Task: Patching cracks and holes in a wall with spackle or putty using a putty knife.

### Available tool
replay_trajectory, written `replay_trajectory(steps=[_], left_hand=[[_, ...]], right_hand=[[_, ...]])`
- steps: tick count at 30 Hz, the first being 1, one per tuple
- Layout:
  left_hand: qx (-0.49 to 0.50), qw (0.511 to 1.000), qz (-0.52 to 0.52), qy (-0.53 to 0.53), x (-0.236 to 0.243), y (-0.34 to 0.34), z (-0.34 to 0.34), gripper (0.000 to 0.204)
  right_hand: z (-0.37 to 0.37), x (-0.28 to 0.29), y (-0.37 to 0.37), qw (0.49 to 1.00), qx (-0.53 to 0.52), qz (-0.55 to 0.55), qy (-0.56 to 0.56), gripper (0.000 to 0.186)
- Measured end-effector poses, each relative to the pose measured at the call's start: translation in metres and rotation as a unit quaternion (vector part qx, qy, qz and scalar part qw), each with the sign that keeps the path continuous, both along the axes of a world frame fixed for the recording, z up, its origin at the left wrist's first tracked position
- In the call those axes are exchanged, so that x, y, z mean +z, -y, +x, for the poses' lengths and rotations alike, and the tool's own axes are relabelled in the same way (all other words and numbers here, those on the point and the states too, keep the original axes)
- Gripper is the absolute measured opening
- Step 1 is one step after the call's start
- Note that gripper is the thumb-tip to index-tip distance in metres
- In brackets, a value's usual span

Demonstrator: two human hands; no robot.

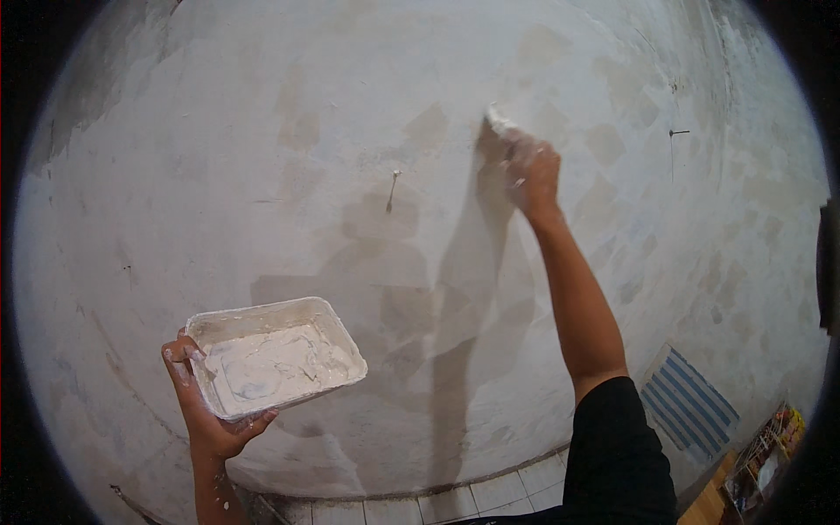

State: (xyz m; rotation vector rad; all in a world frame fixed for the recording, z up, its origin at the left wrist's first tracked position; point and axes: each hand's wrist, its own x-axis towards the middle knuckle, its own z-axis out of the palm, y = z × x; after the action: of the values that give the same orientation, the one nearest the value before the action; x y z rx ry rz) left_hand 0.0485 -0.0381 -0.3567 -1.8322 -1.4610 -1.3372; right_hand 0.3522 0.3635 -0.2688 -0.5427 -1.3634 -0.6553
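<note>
My left hand [206,407] grips a rectangular plastic tub [271,308] from its left end, thumb under the near edge and fingers up at the far corner. Creamy white putty [276,363] covers the tub's bottom and smears its walls. Higher up and to the right, my right hand [534,171] is closed around a small putty knife [499,121]. Its white-coated end meets the plastered wall [219,201], or nearly does. Fingers hide the tool's handle, and the hand is slightly blurred. Putty specks mark both hands.
A nail or hook [393,188] sticks out of the wall near the middle, another hook [678,132] at the right. Damp-looking patches [427,127] dot the plaster. Low on the right are a blue-striped panel [689,398] and cluttered items [770,459]. White tiles [446,503] run along the bottom.
</note>
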Motion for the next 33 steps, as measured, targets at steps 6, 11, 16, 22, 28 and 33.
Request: replay_trajectory(steps=[6, 11, 16, 22, 28, 33], left_hand=[[0.01, 1.0, 0.001, 0.029, 0.003, -0.005, 0.002, 0.096], [-0.003, 1.0, 0.018, 0.018, 0.002, -0.007, 0.0, 0.097], [-0.016, 0.999, 0.032, -0.007, -0.006, -0.007, -0.015, 0.099], [-0.052, 0.998, 0.036, 0.021, -0.004, -0.011, -0.011, 0.096], [-0.074, 0.997, 0.013, 0.029, 0.005, -0.012, -0.018, 0.094], [-0.114, 0.99, 0.006, 0.084, 0.006, -0.006, -0.004, 0.095]], right_hand=[[-0.057, -0.054, 0.069, 0.978, 0.055, -0.076, 0.188, 0.016], [-0.031, -0.037, 0.077, 0.941, 0.087, -0.174, 0.277, 0.021], [-0.027, -0.002, 0.058, 0.996, 0.068, -0.052, 0.03, 0.021], [-0.103, -0.066, 0.07, 0.978, -0.003, 0.016, 0.207, 0.021], [-0.084, -0.052, 0.103, 0.969, 0.071, -0.085, 0.223, 0.016], [-0.03, -0.006, 0.071, 0.994, 0.058, 0.053, -0.08, 0.022]])
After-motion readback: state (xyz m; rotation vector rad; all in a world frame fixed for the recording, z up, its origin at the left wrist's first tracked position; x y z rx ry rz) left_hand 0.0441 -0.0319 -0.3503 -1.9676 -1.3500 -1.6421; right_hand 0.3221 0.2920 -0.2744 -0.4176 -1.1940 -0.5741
